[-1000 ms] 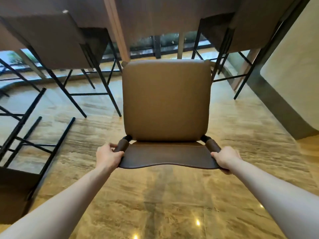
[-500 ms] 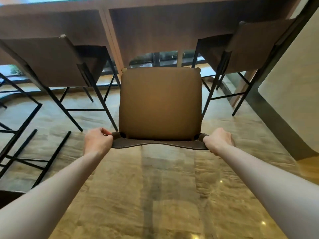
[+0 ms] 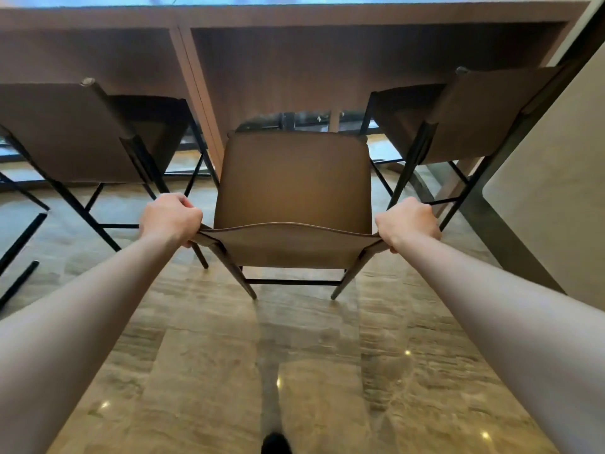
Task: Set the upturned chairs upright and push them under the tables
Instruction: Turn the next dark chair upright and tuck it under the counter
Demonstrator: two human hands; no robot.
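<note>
A brown chair (image 3: 293, 185) with a tan seat stands upright in front of me, its seat reaching toward the wooden table (image 3: 294, 14). My left hand (image 3: 170, 217) grips the left top corner of its backrest. My right hand (image 3: 407, 222) grips the right top corner. Two rear legs and a black crossbar show below the backrest, on the floor. The front legs are hidden under the seat.
A matching chair (image 3: 75, 132) stands at the left and another chair (image 3: 474, 116) at the right, both tucked at the table. Black legs of a further chair (image 3: 19, 244) cross the far left. A pale wall (image 3: 556, 178) closes the right side. The floor is polished stone.
The chair has tipped from a tilted hold to upright and moved forward toward the table, between the two neighbouring chairs. Both hands kept their grip on the backrest corners.
</note>
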